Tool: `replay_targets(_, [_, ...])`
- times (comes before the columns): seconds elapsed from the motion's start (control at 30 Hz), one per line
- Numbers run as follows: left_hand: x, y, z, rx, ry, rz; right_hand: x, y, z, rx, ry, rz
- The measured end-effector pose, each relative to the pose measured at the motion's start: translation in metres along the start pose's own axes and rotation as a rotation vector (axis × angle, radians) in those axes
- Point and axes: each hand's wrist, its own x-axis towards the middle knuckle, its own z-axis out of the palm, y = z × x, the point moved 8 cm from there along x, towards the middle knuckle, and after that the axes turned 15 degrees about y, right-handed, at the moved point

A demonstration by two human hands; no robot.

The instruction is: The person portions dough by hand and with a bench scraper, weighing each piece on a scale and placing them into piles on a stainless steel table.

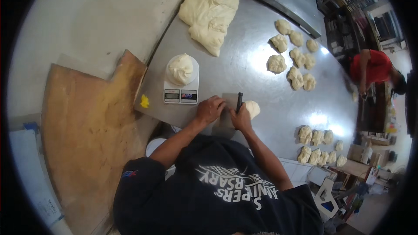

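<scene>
here, scale (181, 95) holds dough (180, 69), perhaps in a dish (195, 70); right hand (240, 118) grips handle (240, 100)

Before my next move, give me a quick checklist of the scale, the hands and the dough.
1. Dough lump seated on the digital kitchen scale: ok.
2. Display readable: cannot tell, too small here.
3. Black-handled tool gripped in the right hand: ok.
4. Left hand empty: cannot tell, fingers curled and palm hidden.
5. Loose dough piece well apart from the right hand: not ok, right beside it.
6. Large dough mass on the table: ok.
</scene>
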Motion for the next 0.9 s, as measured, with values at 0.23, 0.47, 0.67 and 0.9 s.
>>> replay_targets(0.23, [0.059,0.007,-0.127,0.078,0.482,0.068,0.001,-0.004,0.001,0.149,-0.135,0.150])
replay_targets(0.47, [0.066,-0.017,-0.149,0.601,0.522,0.093,0.002,0.008,0.000,0.258,-0.252,0.306])
replay_targets(0.67, [0.025,0.024,-0.077,0.022,0.267,0.187,-0.004,-0.009,-0.032,0.566,-0.237,0.507])
replay_targets(0.9, [-0.019,0.024,0.030,0.038,-0.096,0.253,0.006,-0.010,-0.064,0.545,-0.158,0.508])
